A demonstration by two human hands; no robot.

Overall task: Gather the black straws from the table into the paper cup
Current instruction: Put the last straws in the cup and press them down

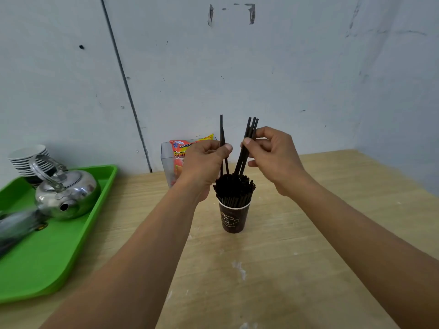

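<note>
A dark brown paper cup [234, 218] stands upright on the wooden table, packed with a dense bundle of black straws [234, 189]. My left hand [204, 162] pinches two black straws [221, 131] above the cup, their lower ends among the bundle. My right hand [273, 155] pinches three black straws [251, 129], held tilted, with their lower ends reaching down into the cup's bundle. Both hands hover just above the cup, one on each side.
A green tray [71, 245] at the left holds a metal kettle [66, 193] and a stack of paper cups [29, 160]. Behind the cup, against the wall, a clear box [166, 160] holds a snack packet [180, 148]. The wooden table [285, 269] stretches toward me.
</note>
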